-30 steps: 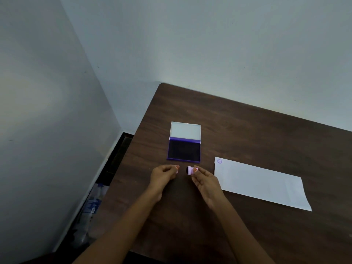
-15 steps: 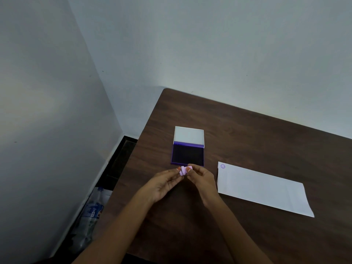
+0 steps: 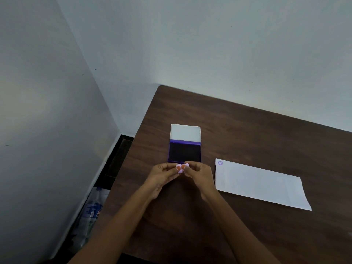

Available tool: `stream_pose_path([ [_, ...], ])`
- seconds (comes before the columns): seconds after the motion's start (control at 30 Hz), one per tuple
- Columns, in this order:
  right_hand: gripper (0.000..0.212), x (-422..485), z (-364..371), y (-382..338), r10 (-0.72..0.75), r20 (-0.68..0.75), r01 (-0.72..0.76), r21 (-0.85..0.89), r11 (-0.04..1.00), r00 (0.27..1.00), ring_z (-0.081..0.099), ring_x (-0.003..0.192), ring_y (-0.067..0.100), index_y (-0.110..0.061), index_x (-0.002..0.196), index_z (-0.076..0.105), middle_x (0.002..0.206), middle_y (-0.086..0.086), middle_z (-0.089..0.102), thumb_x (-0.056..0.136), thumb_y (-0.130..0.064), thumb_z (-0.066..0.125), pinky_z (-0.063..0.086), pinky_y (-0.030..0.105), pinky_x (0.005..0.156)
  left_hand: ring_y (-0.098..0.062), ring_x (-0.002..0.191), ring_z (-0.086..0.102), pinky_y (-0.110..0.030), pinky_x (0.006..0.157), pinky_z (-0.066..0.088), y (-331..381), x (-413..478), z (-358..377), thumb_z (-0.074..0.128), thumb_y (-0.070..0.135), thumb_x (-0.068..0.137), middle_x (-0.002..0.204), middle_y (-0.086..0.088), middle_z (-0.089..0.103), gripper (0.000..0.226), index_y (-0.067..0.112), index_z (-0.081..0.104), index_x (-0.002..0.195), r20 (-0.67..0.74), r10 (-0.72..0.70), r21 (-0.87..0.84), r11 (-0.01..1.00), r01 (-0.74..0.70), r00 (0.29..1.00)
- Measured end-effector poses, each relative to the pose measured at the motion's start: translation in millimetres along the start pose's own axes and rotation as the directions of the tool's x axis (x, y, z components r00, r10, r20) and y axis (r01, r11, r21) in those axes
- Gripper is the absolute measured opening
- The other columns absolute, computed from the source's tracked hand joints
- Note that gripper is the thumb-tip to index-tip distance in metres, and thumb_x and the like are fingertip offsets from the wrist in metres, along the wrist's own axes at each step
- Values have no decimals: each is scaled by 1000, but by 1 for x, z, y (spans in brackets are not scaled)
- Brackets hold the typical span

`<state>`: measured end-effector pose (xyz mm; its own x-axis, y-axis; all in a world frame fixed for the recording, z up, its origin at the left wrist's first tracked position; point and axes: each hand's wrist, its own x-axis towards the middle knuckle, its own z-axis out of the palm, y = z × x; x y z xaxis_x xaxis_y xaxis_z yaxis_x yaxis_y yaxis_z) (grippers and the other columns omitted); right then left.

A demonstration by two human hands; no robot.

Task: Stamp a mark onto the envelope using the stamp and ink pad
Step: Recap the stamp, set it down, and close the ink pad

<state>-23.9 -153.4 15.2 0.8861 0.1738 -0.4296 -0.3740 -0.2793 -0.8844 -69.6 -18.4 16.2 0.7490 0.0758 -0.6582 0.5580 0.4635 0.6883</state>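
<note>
- The left hand (image 3: 162,175) and the right hand (image 3: 200,173) meet just in front of the person, above the near part of the table (image 3: 247,134), with their fingertips touching the same small thing.
- Between them is the stamp (image 3: 182,166), a small pale pink piece. Both hands pinch it, the left from its left side and the right from its right side.
- The stamp looks like two short pink parts side by side. Whether they are joined or apart I cannot tell, because the fingers cover the middle.
- Both forearms come from the bottom edge of the view and run up to the hands. The wrists are apart and only the fingertips are close together.
- Just behind the hands lies the ink pad (image 3: 184,151). It is open, the dark pad faces up in a purple frame, and its white lid (image 3: 185,132) is folded back on the far side.
- The near edge of the ink pad is just beside the fingertips. I cannot tell if they touch it.
- To the right of the right hand the envelope (image 3: 261,184) lies flat on the table, long and white, a little slanted.
- In the upper left corner of the envelope there is a small round purple mark (image 3: 220,163).
- The table is dark brown wood and stands in the corner of pale walls (image 3: 190,44).
- On the floor at the left of the table lies a plastic bottle (image 3: 89,216).
</note>
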Motion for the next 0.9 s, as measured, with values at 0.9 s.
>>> stream_pose_path([
  [0.9, 24, 46, -14, -8, -279, -191, 217, -290, 932, 941, 56, 98, 20, -13, 103, 56, 106, 8, 59, 91, -32, 46, 45, 26, 80, -21, 112, 53, -27, 90, 43, 52, 73, 1, 48, 12, 94, 125, -10, 57, 28, 10, 53, 121, -387, 418, 559, 815, -151, 822],
])
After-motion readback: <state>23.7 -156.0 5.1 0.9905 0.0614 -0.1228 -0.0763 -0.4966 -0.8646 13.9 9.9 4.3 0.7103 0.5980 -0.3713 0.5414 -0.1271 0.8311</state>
